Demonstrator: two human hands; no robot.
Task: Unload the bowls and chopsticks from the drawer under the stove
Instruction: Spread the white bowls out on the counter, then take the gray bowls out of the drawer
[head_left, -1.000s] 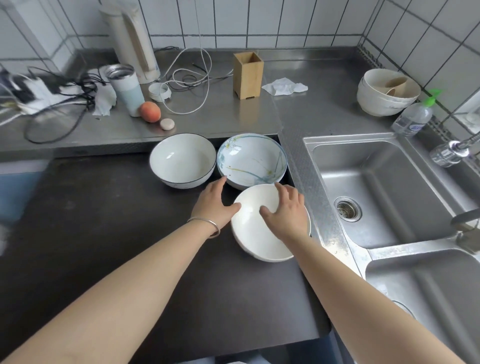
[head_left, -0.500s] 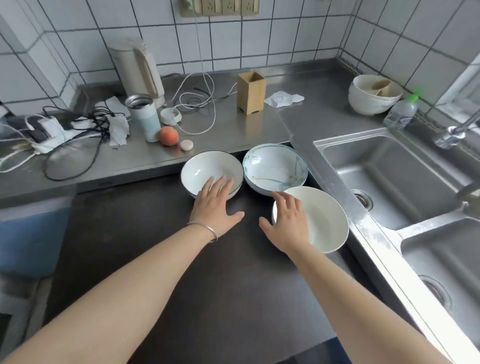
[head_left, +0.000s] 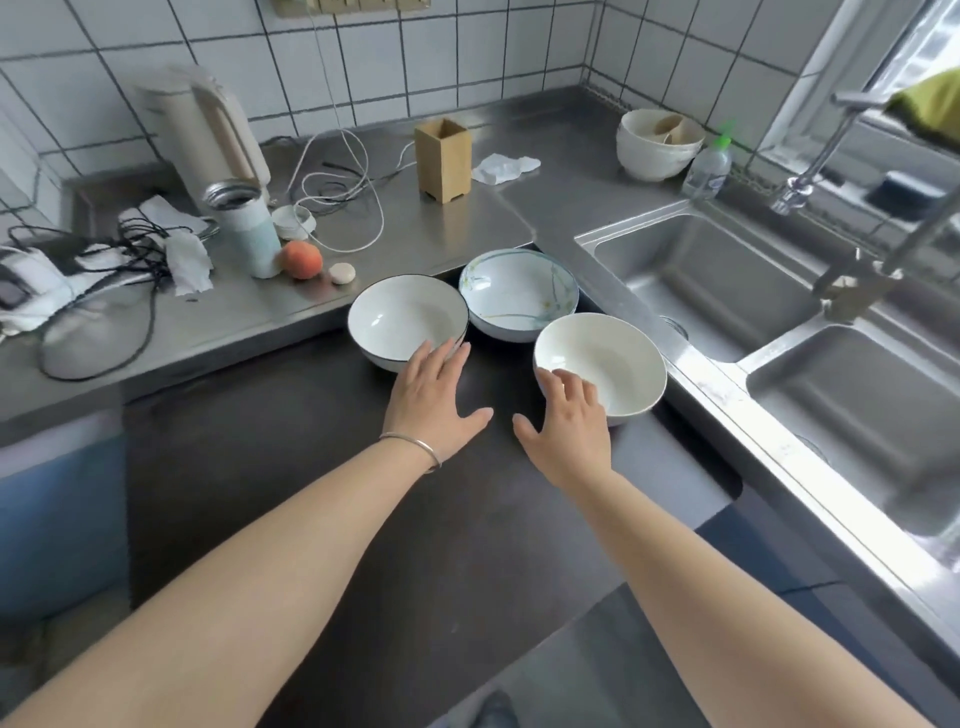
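So you've got three bowls parked on the dark stove top (head_left: 322, 519), bunched at about 12 o'clock from your hands. The rimmed bowl (head_left: 408, 323) sits at 11, the streaked bowl (head_left: 518, 293) just behind at 12 and touching or nearly touching it, and the plain bowl (head_left: 600, 371) at 1, right up by the sink (head_left: 727, 291) edge. My guess is you're lining them up tight at the back so the front of the stove stays free for the next load.

Your left hand (head_left: 434, 402) lies flat with fingers spread, tips reaching the near rim of the rimmed bowl, gripping nothing. Your right hand (head_left: 566, 418) is also spread and relaxed, fingertips at the near rim of the plain bowl; can't tell if they're truly touching it. Looks to me like both hands are just steadying things, not carrying.

No chopsticks visible anywhere, and the drawer itself is out of view below the frame, so I'd reckon the chopsticks are what's left. The wooden holder (head_left: 444, 158) back on the bench (head_left: 467, 228) at 12 looks like the obvious home for them. Mind the plain bowl, it's close to the sink lip.
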